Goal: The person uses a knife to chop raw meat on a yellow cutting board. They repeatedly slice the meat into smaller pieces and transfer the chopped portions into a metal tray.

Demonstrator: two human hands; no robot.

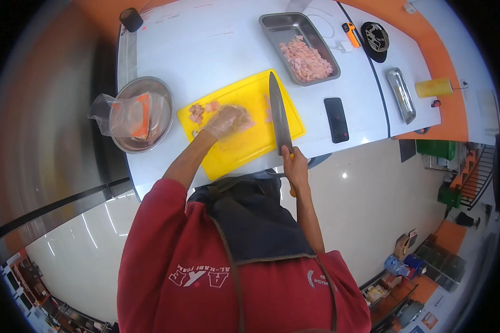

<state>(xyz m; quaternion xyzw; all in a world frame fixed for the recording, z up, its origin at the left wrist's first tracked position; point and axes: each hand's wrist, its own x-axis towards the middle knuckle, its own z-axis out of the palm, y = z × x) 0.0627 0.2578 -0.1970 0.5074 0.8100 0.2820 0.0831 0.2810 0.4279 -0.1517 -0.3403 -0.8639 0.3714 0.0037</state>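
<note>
My right hand (295, 168) grips the yellow handle of a large chef's knife (279, 112). Its broad blade points away from me over the right part of a yellow cutting board (227, 160). In a clear plastic glove, my left hand (229, 120) rests on the middle of the board, fingers curled over a piece of raw meat (248, 124), probably chicken. Small raw meat pieces (196, 112) lie at the board's left end. A pale strip of meat (268, 109) sits just left of the blade, partly hidden by it.
Left of the board stands a steel bowl (166, 125) holding an orange-printed plastic bag (129, 116). A deep steel tray (271, 25) with chopped raw meat (306, 60) is at the back right. A phone (336, 120), infrared thermometer (351, 35), black cap (375, 41) and smaller steel tray (401, 95) lie further right.
</note>
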